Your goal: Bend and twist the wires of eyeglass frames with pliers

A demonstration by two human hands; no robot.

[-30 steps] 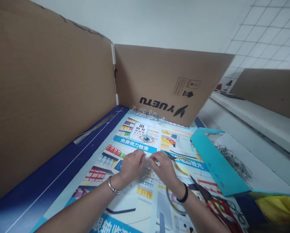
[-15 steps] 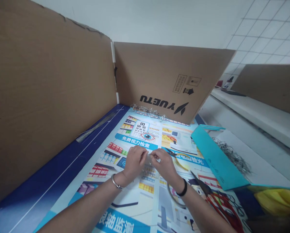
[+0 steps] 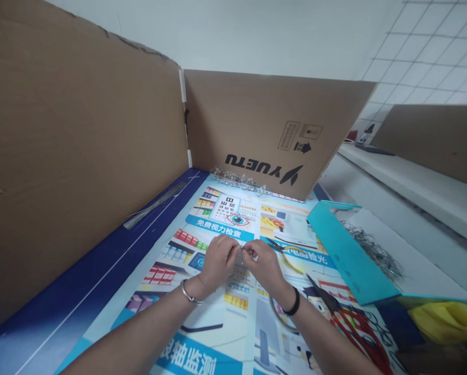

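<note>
My left hand (image 3: 220, 260) and my right hand (image 3: 262, 263) meet over the printed sheet (image 3: 202, 323), fingertips almost touching. Both are closed in a pinch. A tiny, thin, shiny piece shows between the fingertips, too small to name. Close beside my right hand lies a yellow-handled cutting tool (image 3: 292, 260), partly hidden by that hand. Red-handled scissors (image 3: 337, 310) rest to the right of my right forearm, blades pointing away from me.
A teal box (image 3: 351, 255) at the right holds a tangle of thin silvery wire (image 3: 374, 250). Cardboard walls (image 3: 88, 130) stand at left and back. Small clear pieces (image 3: 237, 179) line the back wall; thin straight strands (image 3: 151, 207) lie at left. Yellow material (image 3: 444, 320) sits lower right.
My left hand has shifted slightly to the right, bringing its fingertips nearer to my right hand. The right hand stays almost in place, both still pinched.
</note>
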